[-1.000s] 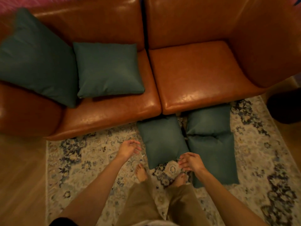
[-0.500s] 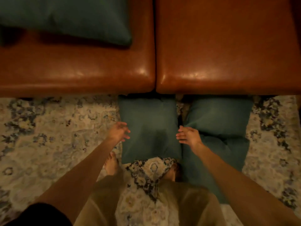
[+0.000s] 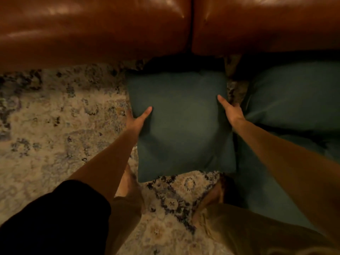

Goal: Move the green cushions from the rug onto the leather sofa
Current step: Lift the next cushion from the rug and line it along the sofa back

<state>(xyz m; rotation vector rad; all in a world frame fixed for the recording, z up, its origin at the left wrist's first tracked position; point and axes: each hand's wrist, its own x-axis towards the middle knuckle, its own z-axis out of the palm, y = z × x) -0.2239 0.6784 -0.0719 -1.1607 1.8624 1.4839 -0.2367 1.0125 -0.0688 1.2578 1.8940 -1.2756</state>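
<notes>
Both grips, left hand [image 3: 137, 119] and right hand [image 3: 230, 112], clasp the cushion's [image 3: 181, 126] side edges on the rug [image 3: 55, 116]; soft and light, best squeezed mid-side.

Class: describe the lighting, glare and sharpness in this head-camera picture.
Head view: dim, warm light; bright glare streaks on the leather sofa; deep shadow under its front edge; soft blur throughout, the rug pattern smeared; both hands and the green cushion stay readable.

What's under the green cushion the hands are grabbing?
The patterned rug shows around the green cushion, so it lies on that. The fingers of the left hand and right hand tuck under its edges, hidden there.
</notes>
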